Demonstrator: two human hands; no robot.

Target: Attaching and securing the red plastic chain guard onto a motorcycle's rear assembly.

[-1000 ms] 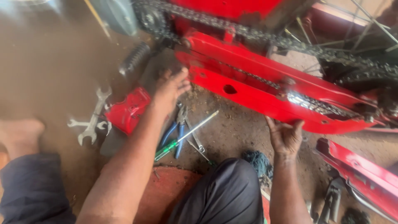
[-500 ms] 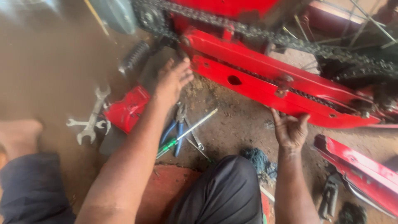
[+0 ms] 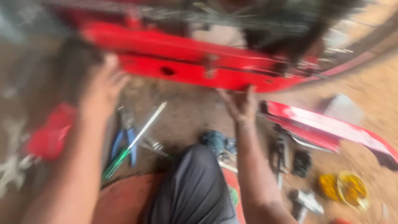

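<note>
- Red painted metal chain guard (image 3: 186,62) stretches across the top, badly blurred
- right hand (image 3: 240,105) presses its spread, open fingers up against the guard's lower edge
- left hand (image 3: 101,89) reaches beneath the guard's left end; grip cannot be told
- blue-handled pliers (image 3: 124,143) and green-handled screwdriver (image 3: 132,143) lie on the dirt floor (image 3: 186,112) between both arms

Screwdriver (image 3: 132,141) and pliers (image 3: 124,141) on ground below swingarm (image 3: 186,70).
</note>
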